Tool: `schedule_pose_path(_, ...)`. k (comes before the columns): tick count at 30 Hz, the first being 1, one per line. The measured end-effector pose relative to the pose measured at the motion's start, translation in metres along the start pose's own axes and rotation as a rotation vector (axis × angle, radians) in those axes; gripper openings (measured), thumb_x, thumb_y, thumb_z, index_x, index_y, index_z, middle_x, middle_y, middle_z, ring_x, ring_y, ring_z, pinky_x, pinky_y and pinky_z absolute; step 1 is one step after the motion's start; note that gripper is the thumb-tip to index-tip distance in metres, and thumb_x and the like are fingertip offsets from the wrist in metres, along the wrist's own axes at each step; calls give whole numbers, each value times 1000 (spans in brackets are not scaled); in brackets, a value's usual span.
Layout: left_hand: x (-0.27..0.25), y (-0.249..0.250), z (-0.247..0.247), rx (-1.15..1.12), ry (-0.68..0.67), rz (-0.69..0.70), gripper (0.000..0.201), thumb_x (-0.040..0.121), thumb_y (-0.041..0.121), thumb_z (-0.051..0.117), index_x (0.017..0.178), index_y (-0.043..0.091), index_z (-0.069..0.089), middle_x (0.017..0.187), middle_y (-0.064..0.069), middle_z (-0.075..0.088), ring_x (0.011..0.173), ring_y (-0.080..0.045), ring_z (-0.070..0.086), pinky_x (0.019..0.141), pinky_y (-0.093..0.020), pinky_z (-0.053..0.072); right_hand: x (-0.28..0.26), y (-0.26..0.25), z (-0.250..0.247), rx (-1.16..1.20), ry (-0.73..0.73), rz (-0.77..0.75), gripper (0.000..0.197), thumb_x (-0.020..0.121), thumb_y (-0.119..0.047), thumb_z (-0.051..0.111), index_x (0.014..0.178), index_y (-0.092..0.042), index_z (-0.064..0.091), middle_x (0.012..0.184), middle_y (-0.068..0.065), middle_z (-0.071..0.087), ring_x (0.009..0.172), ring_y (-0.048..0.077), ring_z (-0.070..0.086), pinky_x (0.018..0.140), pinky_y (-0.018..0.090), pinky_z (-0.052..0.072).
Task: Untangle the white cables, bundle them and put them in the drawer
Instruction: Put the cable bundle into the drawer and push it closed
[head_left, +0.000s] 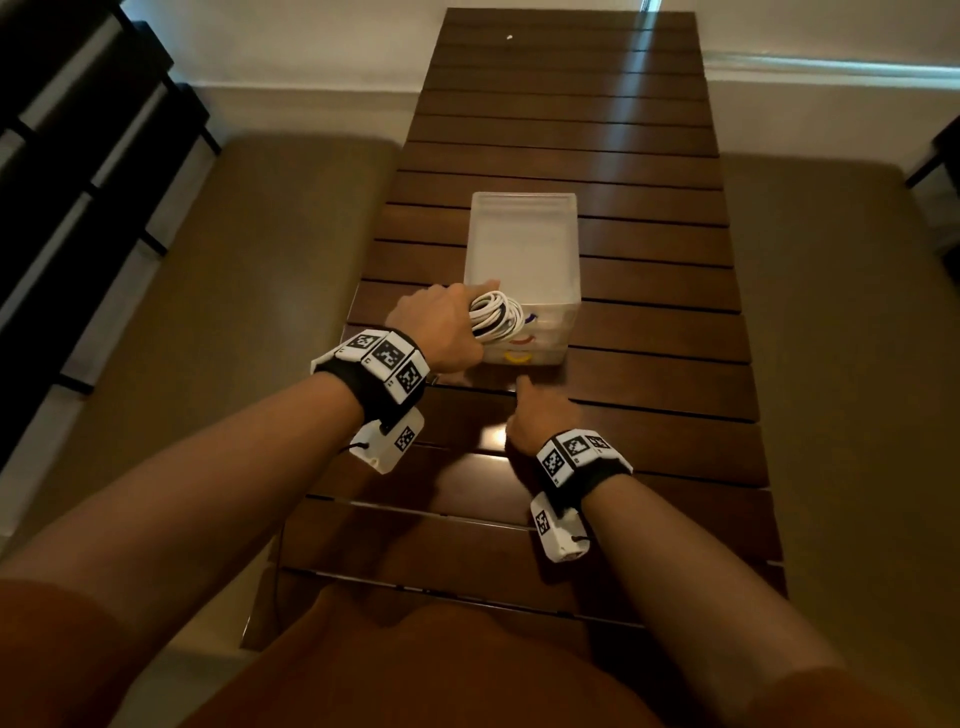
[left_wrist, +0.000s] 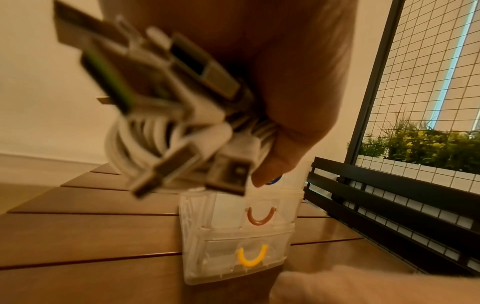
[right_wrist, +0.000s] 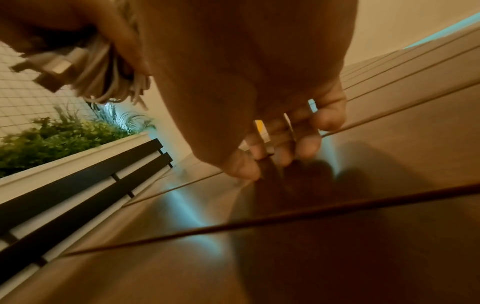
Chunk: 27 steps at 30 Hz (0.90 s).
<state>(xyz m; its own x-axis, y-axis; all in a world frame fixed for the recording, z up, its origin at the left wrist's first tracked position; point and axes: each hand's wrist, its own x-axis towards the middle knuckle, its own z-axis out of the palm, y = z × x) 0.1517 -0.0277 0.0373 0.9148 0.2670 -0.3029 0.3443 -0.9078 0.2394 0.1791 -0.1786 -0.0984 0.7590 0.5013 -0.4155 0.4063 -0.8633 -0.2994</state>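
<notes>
My left hand (head_left: 441, 330) grips a coiled bundle of white cables (head_left: 496, 318), held just in front of the top of a clear plastic drawer unit (head_left: 524, 244) on the wooden table. In the left wrist view the cables (left_wrist: 161, 131) show several USB plugs sticking out, blurred. Below them the drawer unit (left_wrist: 197, 236) shows a brown handle (left_wrist: 260, 217) and a yellow handle (left_wrist: 252, 256); a blue one peeks out behind my thumb. The drawers look pushed in. My right hand (head_left: 540, 415) is low over the table before the unit, with its fingers (right_wrist: 306, 142) loosely curled and holding nothing.
The slatted dark wooden table (head_left: 649, 322) stretches away from me. A black slatted rack (left_wrist: 389, 205), a wire grid panel and a planter with green plants (left_wrist: 428, 148) stand to the left side. Beige floor lies on both sides.
</notes>
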Motion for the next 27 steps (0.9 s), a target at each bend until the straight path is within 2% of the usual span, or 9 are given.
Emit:
schedule_pose_path(2,2,1,0,-18,7,-4,76,78,33,66,146,43,32,128,-3,61,111,-29,59,90,-39,48,-9,4,4,-13,-39,-31,53,91,-24,47,141,-18,32,125,15,59,108,34,59,82,40,47)
schedule_pose_path(4,4,0,1,-44,17,-13,76,76,29,66,144,44,35,126,-3,63,110,-29,60,91,-39,49,-13,5,6,15,-33,-67,64,90,-26,49,148,-21,24,131,15,54,110,35,58,86,41,48)
schedule_pose_path(7,3,-5,4,-102,30,-19,77,73,24,65,142,48,38,122,0,66,109,-28,62,90,-38,50,-6,0,-1,39,23,-26,74,90,-29,53,151,-26,12,126,16,53,108,36,58,85,45,48)
schedule_pose_path(10,3,-4,6,-120,34,-19,76,74,26,65,142,48,38,123,1,65,109,-28,61,89,-38,49,5,-2,-8,-24,20,27,68,91,-30,52,149,-26,15,124,17,54,107,38,58,84,44,47)
schedule_pose_path(15,6,-6,9,-107,53,-6,77,75,24,65,143,47,37,126,0,64,112,-28,60,90,-37,49,7,-11,-11,-147,22,21,68,89,-23,54,147,-25,18,112,15,64,98,34,64,73,37,43)
schedule_pose_path(19,7,-6,12,-75,90,0,76,76,24,67,143,45,37,126,-1,63,112,-28,60,89,-37,49,-11,-15,-14,-120,-3,-36,52,91,-19,51,140,-19,32,117,14,64,102,33,64,81,39,49)
schedule_pose_path(22,8,-7,15,-89,115,-1,75,76,24,68,143,44,38,125,0,65,111,-28,61,89,-37,49,-45,-11,-1,-62,-88,-89,50,88,-21,50,136,-23,35,118,13,61,101,33,63,83,40,50)
schedule_pose_path(25,7,-7,18,-119,125,0,75,77,23,68,142,44,39,125,1,65,111,-26,61,88,-35,48,-58,-10,-8,-14,90,-139,30,89,-28,49,117,-19,55,110,7,64,96,29,62,78,38,51)
schedule_pose_path(27,5,-7,20,-127,147,-1,74,77,24,69,142,44,39,124,1,65,110,-26,61,89,-36,48,-53,-11,-18,-40,246,-188,34,88,-29,53,119,-17,55,114,8,58,102,28,56,82,39,48)
